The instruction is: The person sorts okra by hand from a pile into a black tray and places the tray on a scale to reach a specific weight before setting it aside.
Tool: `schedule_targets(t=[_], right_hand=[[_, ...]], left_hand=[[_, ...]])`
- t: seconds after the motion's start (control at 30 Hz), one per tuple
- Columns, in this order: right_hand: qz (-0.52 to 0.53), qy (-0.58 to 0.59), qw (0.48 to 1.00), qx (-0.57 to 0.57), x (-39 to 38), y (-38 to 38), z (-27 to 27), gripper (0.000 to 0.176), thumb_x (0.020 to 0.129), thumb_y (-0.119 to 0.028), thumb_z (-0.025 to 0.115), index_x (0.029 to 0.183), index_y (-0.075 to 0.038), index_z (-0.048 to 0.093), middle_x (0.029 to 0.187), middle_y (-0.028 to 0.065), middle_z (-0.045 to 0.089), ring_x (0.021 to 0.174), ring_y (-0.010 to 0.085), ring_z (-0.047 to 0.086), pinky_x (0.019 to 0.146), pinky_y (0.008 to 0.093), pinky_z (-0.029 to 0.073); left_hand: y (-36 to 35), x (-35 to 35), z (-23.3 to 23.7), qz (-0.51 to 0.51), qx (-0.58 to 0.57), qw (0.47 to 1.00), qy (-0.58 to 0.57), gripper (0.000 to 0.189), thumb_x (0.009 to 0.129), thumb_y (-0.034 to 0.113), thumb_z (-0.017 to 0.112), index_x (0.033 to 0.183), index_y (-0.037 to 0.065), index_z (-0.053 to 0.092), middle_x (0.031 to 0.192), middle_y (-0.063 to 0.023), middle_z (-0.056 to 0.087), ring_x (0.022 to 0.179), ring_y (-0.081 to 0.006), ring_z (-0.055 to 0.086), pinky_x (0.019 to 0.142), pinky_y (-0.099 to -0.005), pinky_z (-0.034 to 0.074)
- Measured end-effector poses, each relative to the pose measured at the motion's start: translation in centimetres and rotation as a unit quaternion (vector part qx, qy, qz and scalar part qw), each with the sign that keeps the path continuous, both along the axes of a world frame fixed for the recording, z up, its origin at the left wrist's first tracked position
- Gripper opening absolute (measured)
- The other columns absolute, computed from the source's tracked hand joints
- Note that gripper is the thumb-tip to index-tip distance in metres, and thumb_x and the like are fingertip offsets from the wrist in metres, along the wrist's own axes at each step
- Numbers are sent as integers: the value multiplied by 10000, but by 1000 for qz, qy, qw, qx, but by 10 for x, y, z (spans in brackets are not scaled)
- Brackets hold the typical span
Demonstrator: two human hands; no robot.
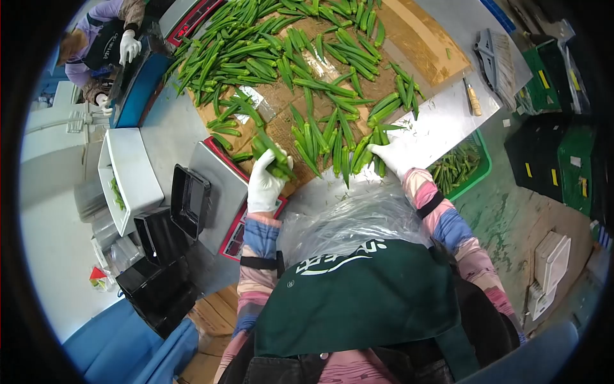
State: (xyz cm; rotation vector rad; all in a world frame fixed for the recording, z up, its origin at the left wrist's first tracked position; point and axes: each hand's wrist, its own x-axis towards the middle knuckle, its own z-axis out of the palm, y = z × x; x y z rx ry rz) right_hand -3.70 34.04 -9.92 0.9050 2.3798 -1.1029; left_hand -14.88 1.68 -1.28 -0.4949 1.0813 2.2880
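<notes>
In the head view, your left hand [263,185] is lying at nine o'clock, curling its gloved fingers around a bunch of okra [280,169]. Your right hand [393,159] is resting at two o'clock, partly open and touching loose okra [360,155]; I cannot tell whether it is gripping any. The okra pile [256,61] is spreading over cardboard [419,41] from eleven to one o'clock.

At two o'clock, a knife [474,101] is lying on the metal table [441,121], near a brush [495,64]. Beyond your left hand, a black tray [190,201] and a white bin [135,169] are standing at nine o'clock; another person [96,41] is showing at ten. Clear plastic [355,221] is bunching between your forearms at four.

Your left wrist is hiding part of a red scale [234,239] at eight. The tabletop is covering part of a green basket [484,157] at three. The glove is obscuring how many pods you are holding, and the dark rim is cutting off the other person.
</notes>
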Motion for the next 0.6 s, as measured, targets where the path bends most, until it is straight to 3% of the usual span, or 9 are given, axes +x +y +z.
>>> schedule_targets(t=[0.07,0.17,0.23,0.27,0.37,0.4,0.43,0.5,0.6], right_hand=[[-35,64,992,-107,13,15,-6,390,868,-272,736,1165,-22,707,802,81,703,768,179,673,700,326,543],[-170,72,920,-347,26,18,40,330,889,-174,688,1189,-36,678,788,41,665,662,129,620,621,288,518],[-224,81,867,-438,39,29,43,324,887,-151,681,1187,-30,667,841,54,679,654,134,619,621,290,518],[-171,47,897,-405,43,36,44,441,833,-232,725,1230,-45,674,995,90,711,936,164,656,852,306,517],[-2,92,979,-185,35,13,69,342,836,-148,703,1161,-43,692,934,92,693,788,151,652,712,329,547],[83,192,978,-28,36,1,51,403,781,-158,724,1167,-56,676,1002,130,704,868,228,675,775,390,549],[168,271,947,36,29,-10,60,412,747,-163,755,1135,-63,656,1085,156,677,964,315,668,838,432,534],[283,237,924,97,17,-24,58,393,726,-176,778,1080,-63,649,1106,152,633,1032,347,630,876,433,519],[394,230,865,209,4,-29,36,348,736,-198,783,1027,-63,647,1073,131,600,1051,329,604,912,428,500]], left_hand=[[0,15,21,52,132,989,-32,332,956,103,649,1283,93,595,1020,-43,673,941,-212,655,889,-440,545],[2,26,47,98,155,982,-54,354,973,128,645,1319,118,571,1015,-32,668,914,-212,652,898,-449,549],[-1,24,44,85,61,994,-26,320,969,128,661,1275,80,583,986,-35,661,866,-183,645,861,-396,545],[0,22,43,49,-2,999,12,318,971,117,658,1276,68,580,984,-34,660,858,-172,641,859,-380,539],[12,16,41,-52,-194,974,101,267,898,88,719,1138,17,625,869,-33,649,771,-133,625,728,-271,502],[16,17,31,-55,-255,959,110,250,892,102,728,1109,15,638,853,-31,651,745,-133,623,704,-270,496],[22,19,19,-59,-315,940,118,235,886,116,736,1079,13,651,837,-28,654,720,-134,620,680,-268,491],[34,19,-7,-118,-503,833,200,312,812,197,788,1015,-6,666,833,-61,696,733,-167,654,687,-302,514],[63,26,-21,-162,-653,704,229,359,782,248,798,1050,53,659,923,-144,736,853,-285,712,768,-391,545]])
